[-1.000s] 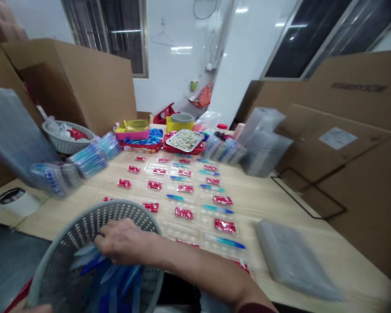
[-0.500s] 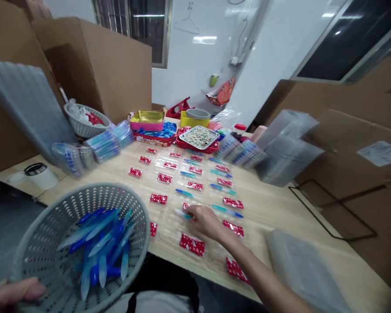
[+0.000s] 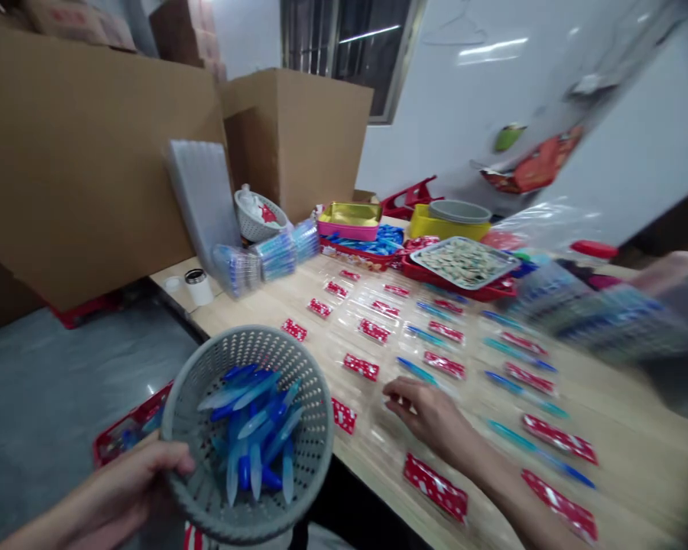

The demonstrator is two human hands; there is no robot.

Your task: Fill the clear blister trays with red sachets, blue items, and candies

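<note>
My left hand [image 3: 143,477] grips the rim of a grey plastic basket [image 3: 246,336], thumb over the edge, beside the table. In the basket lies a heap of blue and teal pen-shaped sticks [image 3: 258,428]. Over the clear plastic trays [image 3: 378,439] on the table is my right hand [image 3: 427,409], its fingers bent and closed together. Whatever may be between those fingertips is hidden. Just beyond them rests a blue-and-teal stick [image 3: 417,371]. Red white-dotted packets [image 3: 436,487] lie in rows, some with a stick alongside.
At the back stand a metal tray of small pale pieces [image 3: 464,260] and a pink-and-gold box [image 3: 349,220]. Stacked filled packs [image 3: 275,256] and a white cup [image 3: 198,287] are at the left. A red crate [image 3: 129,428] is below, and large cardboard boxes [image 3: 92,168] rise behind.
My view has swung left, so the table appears shifted right. A light-blue stick showed at my right fingertips before; now none is visible there. My left hand still carries the basket.
</note>
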